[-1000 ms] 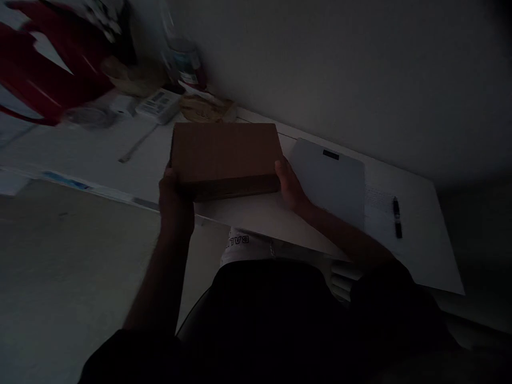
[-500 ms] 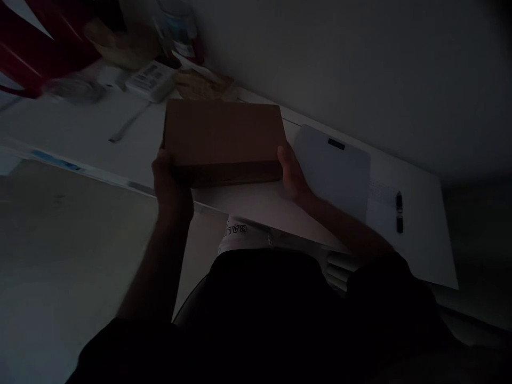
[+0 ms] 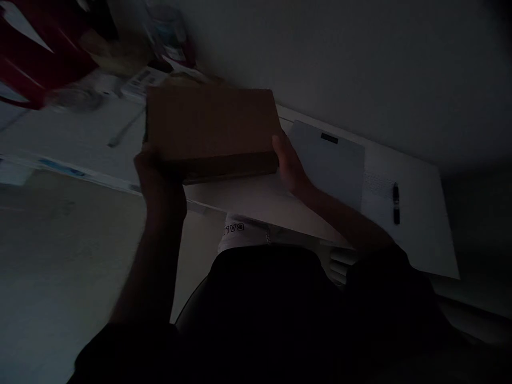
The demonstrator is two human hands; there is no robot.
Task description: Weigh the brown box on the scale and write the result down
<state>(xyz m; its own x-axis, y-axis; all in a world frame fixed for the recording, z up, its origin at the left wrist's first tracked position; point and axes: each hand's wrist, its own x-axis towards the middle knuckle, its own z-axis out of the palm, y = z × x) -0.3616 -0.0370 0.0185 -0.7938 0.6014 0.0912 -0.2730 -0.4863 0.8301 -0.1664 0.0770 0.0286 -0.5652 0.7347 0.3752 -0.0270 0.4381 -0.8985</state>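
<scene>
A brown cardboard box (image 3: pixel 212 122) is held up over the white table between my two hands. My left hand (image 3: pixel 158 176) grips its near left corner, its fingers mostly lost in shadow. On the opposite side, my right hand (image 3: pixel 292 162) has its thumb on the top edge and the other fingers out of sight along the side. The box's broad face points up toward me, and one long narrow side shows below it. To the right of the box a flat grey panel like a scale (image 3: pixel 328 160), with a small dark display, lies on the table.
The scene is dim. A black marker (image 3: pixel 396 204) lies on the right of the white table (image 3: pixel 424 224). At the back left stand a red object with a handle (image 3: pixel 48 53), a clear bottle (image 3: pixel 172 37) and a small white box (image 3: pixel 138 85). A wall runs behind.
Both hands have carried the cardboard box a little left and up in the view. It appears slightly larger and covers more of the brown paper behind it.
</scene>
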